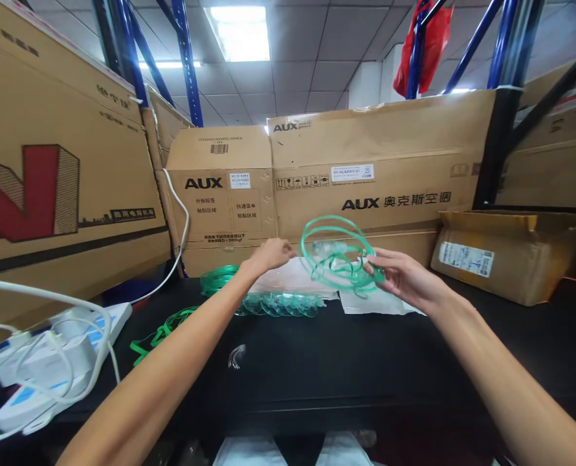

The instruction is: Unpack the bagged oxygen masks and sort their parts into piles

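My right hand (404, 275) pinches the right side of a coil of clear green tubing (339, 282), raised above the shelf. Within the coil shows something clear, like a plastic piece. My left hand (272, 254) is over white sheets or bags (288, 277), left of the coil, with its fingers curled together; what they hold, if anything, is too small to make out. Below it lies a row of clear green round pieces (283, 304). Another green coil (217, 278) sits behind my left forearm. Green straps (164, 331) and a few thin clear ties (237, 356) lie nearer on the black surface.
At the left are a white power strip (65, 382) with plugs and cables, and a large carton (65, 129). AUX cartons (380, 155) stand along the back. An opened brown package (492, 259) lies at the right. Blue rack posts (188, 65) rise behind.
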